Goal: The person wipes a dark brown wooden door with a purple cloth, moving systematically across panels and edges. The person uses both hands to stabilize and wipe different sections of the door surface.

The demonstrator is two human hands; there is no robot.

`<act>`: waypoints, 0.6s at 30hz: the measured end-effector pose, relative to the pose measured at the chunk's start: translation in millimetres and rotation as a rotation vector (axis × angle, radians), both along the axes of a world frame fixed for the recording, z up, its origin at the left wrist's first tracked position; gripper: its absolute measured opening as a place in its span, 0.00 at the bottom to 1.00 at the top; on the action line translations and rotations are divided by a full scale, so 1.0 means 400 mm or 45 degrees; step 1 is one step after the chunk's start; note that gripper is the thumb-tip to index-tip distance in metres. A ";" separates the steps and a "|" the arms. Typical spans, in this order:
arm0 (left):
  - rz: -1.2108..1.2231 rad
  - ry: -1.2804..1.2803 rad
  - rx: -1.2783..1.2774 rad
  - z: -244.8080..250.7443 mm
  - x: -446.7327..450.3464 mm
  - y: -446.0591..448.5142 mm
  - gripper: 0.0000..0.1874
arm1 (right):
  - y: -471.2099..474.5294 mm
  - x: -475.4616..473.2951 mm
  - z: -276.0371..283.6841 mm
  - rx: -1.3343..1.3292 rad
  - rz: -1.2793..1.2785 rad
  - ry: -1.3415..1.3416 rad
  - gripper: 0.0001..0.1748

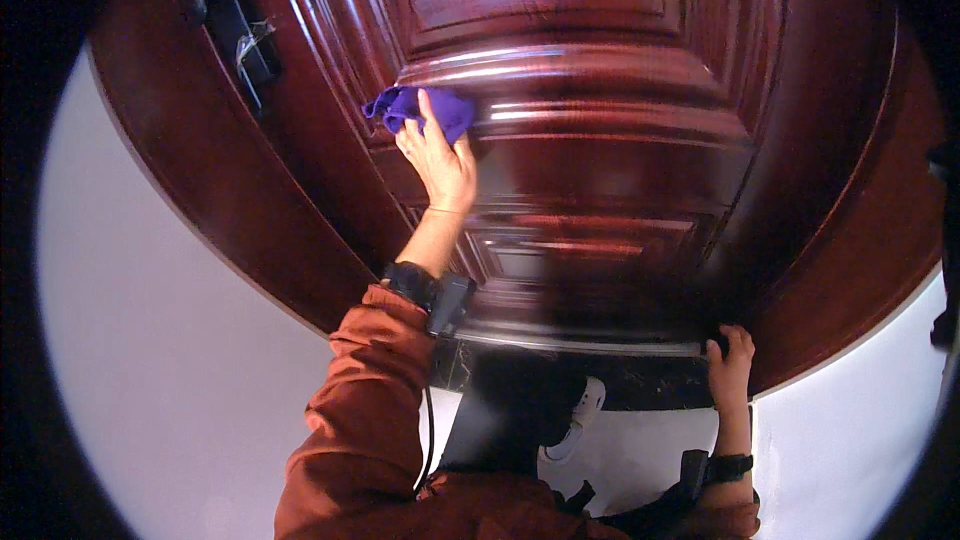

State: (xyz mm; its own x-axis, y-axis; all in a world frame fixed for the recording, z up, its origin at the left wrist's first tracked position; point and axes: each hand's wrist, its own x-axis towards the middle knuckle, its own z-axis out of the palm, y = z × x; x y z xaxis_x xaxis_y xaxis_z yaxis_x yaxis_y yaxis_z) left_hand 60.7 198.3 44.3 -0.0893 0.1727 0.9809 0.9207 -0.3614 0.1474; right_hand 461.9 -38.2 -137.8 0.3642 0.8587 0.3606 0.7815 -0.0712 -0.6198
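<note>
My left hand point(444, 169) presses a bunched purple cloth point(448, 114) onto a glossy dark red panelled wooden door point(615, 172). The cloth sits on the raised horizontal moulding, near the left side of the door's panels. Part of it is covered by my fingers. Low on the right, my right hand point(731, 367) is by the door's bottom corner and the frame, thumb and fingers apart, with no object visible in it. Whether its fingertips touch the door or the frame is too dark to tell.
A dark lock plate point(259, 52) with a handle is at the upper left of the door. The wooden frame point(847, 262) curves along both sides, beside a pale wall point(165, 292). Below are a dark threshold point(660, 382), a white floor point(637, 450) and my light clog point(591, 399).
</note>
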 end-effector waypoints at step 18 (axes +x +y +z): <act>0.000 -0.147 0.352 0.371 -0.150 0.101 0.28 | -0.008 -0.038 0.017 0.073 0.164 -0.040 0.22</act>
State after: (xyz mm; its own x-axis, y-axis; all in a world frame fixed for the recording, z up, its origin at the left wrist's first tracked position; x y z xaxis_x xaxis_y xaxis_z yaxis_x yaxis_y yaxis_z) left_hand 0.5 238.6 192.6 -0.2028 -0.0998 0.9741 0.9037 -0.4021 0.1469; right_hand 446.6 -41.3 -130.9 0.2401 0.8752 0.4200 0.8012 0.0657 -0.5948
